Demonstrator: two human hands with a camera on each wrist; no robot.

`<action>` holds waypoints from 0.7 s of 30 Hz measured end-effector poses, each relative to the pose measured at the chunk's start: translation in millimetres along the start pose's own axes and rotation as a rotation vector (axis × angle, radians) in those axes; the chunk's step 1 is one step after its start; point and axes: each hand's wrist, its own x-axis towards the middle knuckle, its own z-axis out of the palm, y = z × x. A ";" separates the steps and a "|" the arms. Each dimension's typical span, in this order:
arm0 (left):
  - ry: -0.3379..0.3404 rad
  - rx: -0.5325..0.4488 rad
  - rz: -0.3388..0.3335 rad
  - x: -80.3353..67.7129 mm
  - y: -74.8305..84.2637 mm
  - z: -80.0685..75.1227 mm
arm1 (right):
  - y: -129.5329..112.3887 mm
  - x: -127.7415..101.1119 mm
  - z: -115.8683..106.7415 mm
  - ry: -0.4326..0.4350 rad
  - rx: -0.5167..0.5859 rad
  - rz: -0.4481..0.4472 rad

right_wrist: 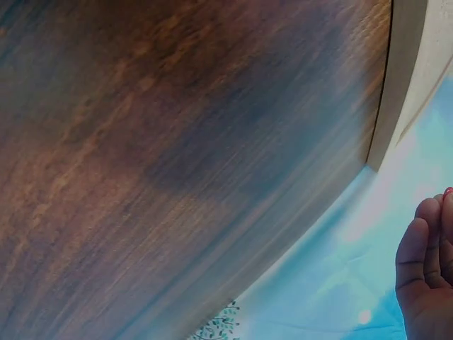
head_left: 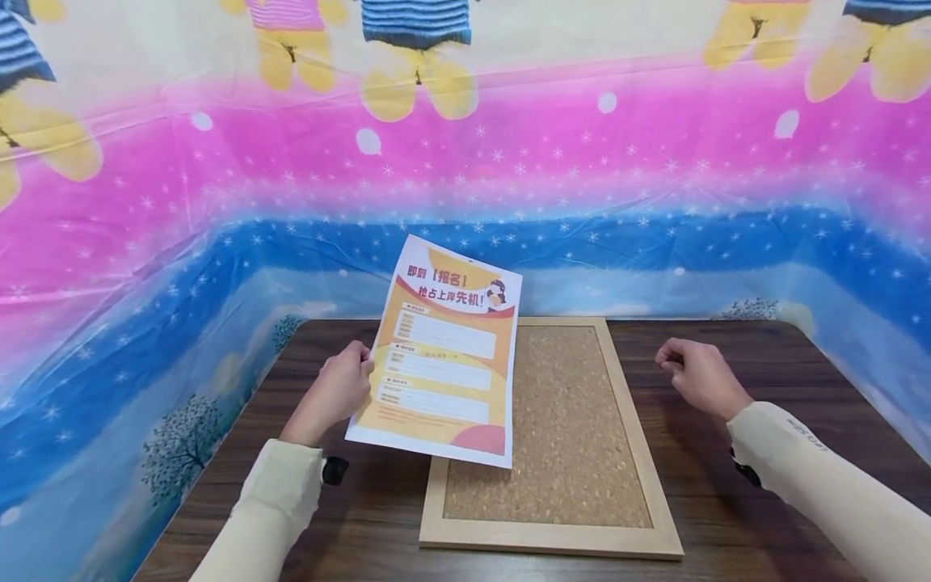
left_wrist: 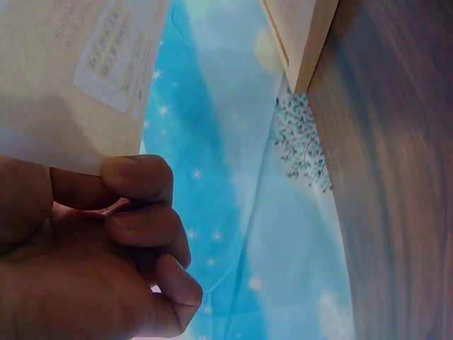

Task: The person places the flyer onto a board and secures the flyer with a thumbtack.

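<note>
My left hand (head_left: 342, 388) pinches the left edge of an orange and yellow printed flyer (head_left: 444, 356) and holds it tilted up above the left side of a wood-framed cork board (head_left: 567, 436). In the left wrist view the fingers (left_wrist: 134, 177) curl under the sheet's pale back (left_wrist: 64, 78). The board lies flat on the dark wooden table (head_left: 727, 517). My right hand (head_left: 694, 373) hovers to the right of the board with loosely curled fingers and holds nothing. The right wrist view shows those fingers (right_wrist: 428, 269) beside the board's frame (right_wrist: 396, 78).
A colourful cloth (head_left: 582, 162) with pink and blue bands and cartoon figures hangs behind the table and wraps both sides. The cloth (left_wrist: 233, 212) drops past the table's left edge (left_wrist: 396, 177). Bare wood (right_wrist: 177, 142) lies right of the board.
</note>
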 end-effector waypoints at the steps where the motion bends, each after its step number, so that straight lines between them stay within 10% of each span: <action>1: -0.006 -0.009 0.002 0.6 0.6 2.2 | -0.1 0.1 -0.2 0.002 -0.002 -0.008; 21: -0.076 -0.057 0.054 12.9 15.5 48.0 | -2.7 -2.4 -0.9 -0.051 0.001 0.005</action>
